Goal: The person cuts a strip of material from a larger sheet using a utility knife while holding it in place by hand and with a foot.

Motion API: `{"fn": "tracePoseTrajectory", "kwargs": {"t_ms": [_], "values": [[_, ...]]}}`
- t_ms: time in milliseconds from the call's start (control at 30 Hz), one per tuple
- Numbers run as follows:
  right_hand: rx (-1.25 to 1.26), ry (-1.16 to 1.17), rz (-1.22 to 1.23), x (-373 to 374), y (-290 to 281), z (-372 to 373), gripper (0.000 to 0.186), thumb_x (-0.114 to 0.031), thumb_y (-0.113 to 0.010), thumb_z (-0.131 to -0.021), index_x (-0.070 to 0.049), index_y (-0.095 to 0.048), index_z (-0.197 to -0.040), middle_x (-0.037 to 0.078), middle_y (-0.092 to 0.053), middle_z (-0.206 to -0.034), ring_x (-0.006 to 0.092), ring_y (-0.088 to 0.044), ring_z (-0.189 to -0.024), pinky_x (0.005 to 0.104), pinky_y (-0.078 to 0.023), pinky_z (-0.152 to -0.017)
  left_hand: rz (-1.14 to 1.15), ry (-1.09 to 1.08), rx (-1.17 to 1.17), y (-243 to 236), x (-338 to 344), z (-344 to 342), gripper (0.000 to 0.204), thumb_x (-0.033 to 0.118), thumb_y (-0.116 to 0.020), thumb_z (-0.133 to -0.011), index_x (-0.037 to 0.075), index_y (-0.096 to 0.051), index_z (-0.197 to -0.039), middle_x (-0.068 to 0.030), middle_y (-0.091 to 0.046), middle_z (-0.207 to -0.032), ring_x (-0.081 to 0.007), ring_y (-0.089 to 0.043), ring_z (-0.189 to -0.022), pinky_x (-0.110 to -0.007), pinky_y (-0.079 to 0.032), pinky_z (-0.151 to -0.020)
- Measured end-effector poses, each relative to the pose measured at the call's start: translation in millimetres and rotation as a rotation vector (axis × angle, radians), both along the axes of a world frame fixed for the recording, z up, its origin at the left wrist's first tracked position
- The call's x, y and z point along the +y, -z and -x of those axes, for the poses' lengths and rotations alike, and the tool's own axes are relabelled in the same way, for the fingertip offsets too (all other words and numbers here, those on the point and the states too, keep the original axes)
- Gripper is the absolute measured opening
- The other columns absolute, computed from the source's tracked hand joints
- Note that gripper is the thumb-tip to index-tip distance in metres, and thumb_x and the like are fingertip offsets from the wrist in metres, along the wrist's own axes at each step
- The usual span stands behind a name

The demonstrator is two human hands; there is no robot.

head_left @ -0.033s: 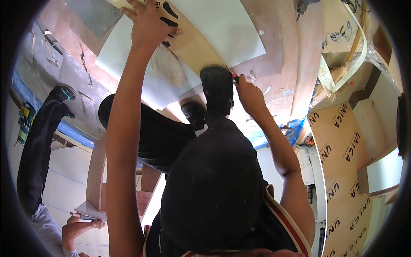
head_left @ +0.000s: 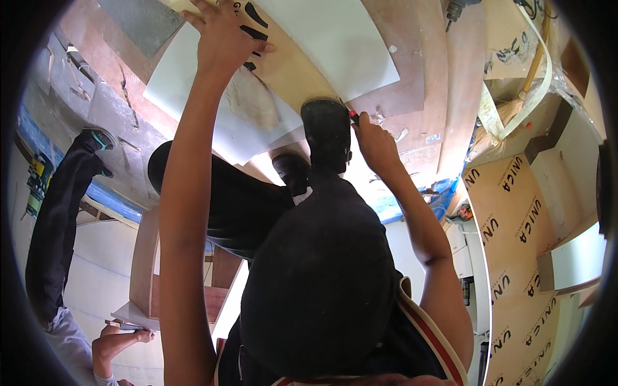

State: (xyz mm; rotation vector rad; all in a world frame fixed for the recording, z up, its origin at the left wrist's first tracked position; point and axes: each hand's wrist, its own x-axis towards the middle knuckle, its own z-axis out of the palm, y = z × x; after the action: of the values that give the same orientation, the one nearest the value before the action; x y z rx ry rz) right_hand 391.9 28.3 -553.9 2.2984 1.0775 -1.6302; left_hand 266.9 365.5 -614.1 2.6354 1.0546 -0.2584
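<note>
My left hand (head_left: 222,35) presses down with spread fingers on a long tan board (head_left: 293,74) with black print. The board lies across a white sheet (head_left: 354,48) on the floor. My black shoe (head_left: 326,132) stands on the near end of the board. Beside the shoe, my right hand (head_left: 376,145) is closed around a red-and-black utility knife (head_left: 354,117). Its thin tip is at the board's right edge, over the white sheet; the fingers hide most of the handle.
A drill (head_left: 454,11) lies at the far right. A broom (head_left: 512,112) and a curved pale strip (head_left: 549,71) are nearby. Printed plywood (head_left: 515,257) stands at right. Another person's leg (head_left: 61,219) and hand (head_left: 143,336) show at left, near a wooden box frame (head_left: 145,270).
The other person's hand at the lower left has shifted slightly. My own hands, the board and the knife look unmoved.
</note>
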Motion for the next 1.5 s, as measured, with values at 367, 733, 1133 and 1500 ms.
{"fn": "tracePoseTrajectory", "kwargs": {"t_ms": [367, 733, 1133, 1500], "values": [[-0.04, 0.053, 0.032, -26, -1, 5, 0.025, -0.029, -0.048, -0.108, -0.004, -0.045, -0.106, 0.025, -0.071, -0.083, 0.0483, -0.07, -0.077, 0.0588, -0.054, -0.067, 0.001, -0.035, 0.0, -4, -2, -5, 0.149, 0.057, -0.097, -0.052, -0.015, -0.017, -0.155, -0.0572, -0.02, -0.147, -0.0752, -0.011, -0.141, -0.072, -0.017, -0.118], [-0.176, 0.233, 0.072, -83, -71, -34, 0.035, -0.036, -0.057, -0.105, -0.002, -0.057, -0.113, 0.022, -0.07, -0.076, 0.0411, -0.072, -0.072, 0.0507, -0.055, -0.063, 0.045, -0.1, 0.111, -12, 1, 0, 0.157, 0.053, -0.1, -0.048, -0.014, -0.01, -0.158, -0.0556, -0.012, -0.152, -0.0795, -0.005, -0.138, -0.075, -0.012, -0.118], [-0.328, 0.771, -0.447, -113, -167, -68, 0.025, -0.024, -0.07, -0.101, -0.004, -0.056, -0.107, 0.002, -0.053, -0.069, 0.0113, -0.054, -0.056, 0.0292, -0.044, -0.053, 0.057, -0.026, 0.184, 12, 13, 9, 0.162, 0.067, -0.093, -0.049, -0.021, -0.007, -0.155, -0.0542, -0.018, -0.152, -0.0716, -0.003, -0.145, -0.084, 0.002, -0.11], [0.074, 0.957, -0.49, -76, -207, -144, 0.031, -0.014, -0.059, -0.105, -0.005, -0.058, -0.135, 0.007, -0.063, -0.105, 0.0167, -0.066, -0.096, 0.032, -0.06, -0.076, 0.094, -0.008, 0.344, -8, 27, -13, 0.149, 0.077, -0.085, -0.057, -0.01, -0.021, -0.159, -0.0353, -0.028, -0.162, -0.0591, -0.013, -0.152, -0.085, -0.014, -0.109]]}}
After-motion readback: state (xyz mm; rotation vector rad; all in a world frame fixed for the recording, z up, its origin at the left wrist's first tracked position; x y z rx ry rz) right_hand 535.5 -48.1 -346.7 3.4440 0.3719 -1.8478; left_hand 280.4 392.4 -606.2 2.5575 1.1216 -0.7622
